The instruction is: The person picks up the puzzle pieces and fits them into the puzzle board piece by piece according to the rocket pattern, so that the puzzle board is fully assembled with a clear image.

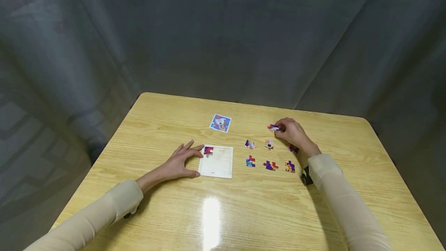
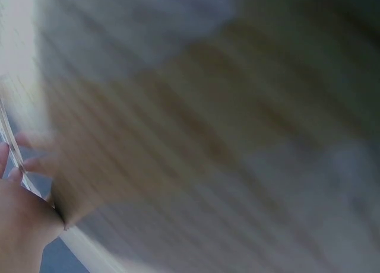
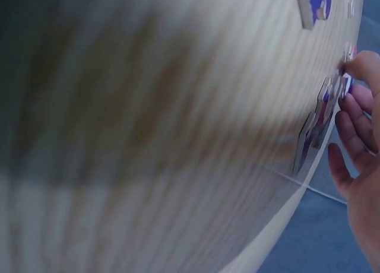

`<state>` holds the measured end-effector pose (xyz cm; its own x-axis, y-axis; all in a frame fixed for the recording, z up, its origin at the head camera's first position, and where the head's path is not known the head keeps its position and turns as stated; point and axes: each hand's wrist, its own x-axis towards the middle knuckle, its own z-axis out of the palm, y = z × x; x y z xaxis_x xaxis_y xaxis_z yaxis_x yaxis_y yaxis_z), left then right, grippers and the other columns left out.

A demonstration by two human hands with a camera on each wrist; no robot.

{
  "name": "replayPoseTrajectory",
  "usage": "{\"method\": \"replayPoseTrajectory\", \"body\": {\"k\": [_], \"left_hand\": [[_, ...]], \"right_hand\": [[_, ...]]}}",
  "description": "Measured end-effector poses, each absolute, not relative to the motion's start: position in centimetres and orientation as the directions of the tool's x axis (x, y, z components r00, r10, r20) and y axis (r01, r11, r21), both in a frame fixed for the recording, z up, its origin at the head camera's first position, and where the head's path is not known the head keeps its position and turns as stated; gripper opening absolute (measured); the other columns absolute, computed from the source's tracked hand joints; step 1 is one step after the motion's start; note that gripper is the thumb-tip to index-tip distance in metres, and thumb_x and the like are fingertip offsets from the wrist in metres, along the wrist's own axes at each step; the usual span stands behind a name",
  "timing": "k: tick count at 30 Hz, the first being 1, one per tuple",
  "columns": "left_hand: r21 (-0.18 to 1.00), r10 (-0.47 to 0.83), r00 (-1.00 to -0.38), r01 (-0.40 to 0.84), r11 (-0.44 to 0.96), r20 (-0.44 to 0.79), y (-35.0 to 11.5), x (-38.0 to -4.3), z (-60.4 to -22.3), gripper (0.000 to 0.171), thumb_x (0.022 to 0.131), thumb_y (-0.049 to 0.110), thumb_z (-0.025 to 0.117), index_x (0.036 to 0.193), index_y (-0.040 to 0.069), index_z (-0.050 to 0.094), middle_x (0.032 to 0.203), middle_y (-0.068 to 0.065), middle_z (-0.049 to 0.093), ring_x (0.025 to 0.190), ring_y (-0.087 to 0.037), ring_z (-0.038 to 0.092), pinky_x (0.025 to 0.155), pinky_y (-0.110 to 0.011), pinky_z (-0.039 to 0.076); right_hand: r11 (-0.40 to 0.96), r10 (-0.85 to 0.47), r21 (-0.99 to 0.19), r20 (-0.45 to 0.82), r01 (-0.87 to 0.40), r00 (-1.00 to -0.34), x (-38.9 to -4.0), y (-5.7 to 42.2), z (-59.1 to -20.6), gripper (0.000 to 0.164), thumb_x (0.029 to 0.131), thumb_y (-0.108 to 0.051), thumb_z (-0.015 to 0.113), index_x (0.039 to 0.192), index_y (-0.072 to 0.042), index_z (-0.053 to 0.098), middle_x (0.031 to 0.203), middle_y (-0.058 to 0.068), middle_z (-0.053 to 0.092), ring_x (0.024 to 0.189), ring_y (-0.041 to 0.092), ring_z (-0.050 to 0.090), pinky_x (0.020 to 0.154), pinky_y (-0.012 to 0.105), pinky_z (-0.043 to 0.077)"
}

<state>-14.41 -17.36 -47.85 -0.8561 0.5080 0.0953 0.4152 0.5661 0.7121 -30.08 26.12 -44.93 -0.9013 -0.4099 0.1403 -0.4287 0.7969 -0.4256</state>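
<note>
My right hand pinches a puzzle piece in purple, red and white between thumb and fingers. In the right wrist view, that hand shows at the right edge with its other fingers loosely bent. On the left, my left hand has its fingers spread, with thumb and fingertips at the left edge of a square white puzzle tray. A red and purple piece lies in the tray's upper left corner. The left wrist view is mostly blurred tabletop, with the hand at lower left.
Right of the tray lie loose pieces, among them a white and purple one, an eyed one, and a purple and orange one. A dark red piece is partly under the right wrist. A picture card lies behind the tray.
</note>
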Motion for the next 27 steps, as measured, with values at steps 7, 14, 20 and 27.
{"method": "replayPoseTrajectory", "body": {"k": [7,14,20,27], "left_hand": [[0.708,0.513,-0.853,0.423,0.566,0.099,-17.21,-14.76,-47.82,0.053,0.077,0.040,0.080,0.121,0.020,0.058,0.153,-0.001,0.036,0.146,-0.035,0.008,0.115,-0.057,-0.003],[0.712,0.516,-0.851,0.424,0.560,0.100,-16.93,-14.91,-47.80,0.052,0.077,0.039,0.080,0.120,0.019,0.058,0.153,-0.002,0.036,0.147,-0.035,0.008,0.115,-0.057,-0.003],[0.718,0.518,-0.849,0.425,0.552,0.104,-16.68,-14.86,-47.85,0.052,0.077,0.038,0.080,0.120,0.019,0.058,0.153,-0.003,0.036,0.146,-0.037,0.008,0.115,-0.059,-0.003],[0.715,0.518,-0.850,0.422,0.557,0.098,-16.72,-14.94,-47.92,0.051,0.077,0.039,0.080,0.120,0.020,0.058,0.154,-0.003,0.036,0.146,-0.036,0.008,0.115,-0.059,-0.003]], "right_hand": [[0.809,-0.434,-0.346,0.193,-0.475,-0.880,-30.27,26.17,-44.83,0.030,0.081,-0.015,0.073,0.104,0.002,0.066,0.094,0.013,0.062,0.086,0.028,0.056,0.078,0.044,0.049],[0.799,-0.443,-0.351,0.207,-0.488,-0.873,-30.47,26.48,-44.91,0.031,0.081,-0.013,0.073,0.105,0.005,0.065,0.094,0.016,0.062,0.087,0.031,0.055,0.079,0.047,0.048],[0.777,-0.434,-0.418,0.185,-0.470,-0.882,-30.39,26.79,-45.18,0.030,0.083,-0.012,0.072,0.107,0.005,0.065,0.096,0.018,0.061,0.088,0.032,0.053,0.079,0.047,0.047],[0.789,-0.384,-0.467,0.134,-0.400,-0.914,-30.34,26.88,-45.21,0.029,0.086,-0.013,0.072,0.111,-0.001,0.065,0.094,0.014,0.060,0.085,0.027,0.051,0.075,0.042,0.044]]}}
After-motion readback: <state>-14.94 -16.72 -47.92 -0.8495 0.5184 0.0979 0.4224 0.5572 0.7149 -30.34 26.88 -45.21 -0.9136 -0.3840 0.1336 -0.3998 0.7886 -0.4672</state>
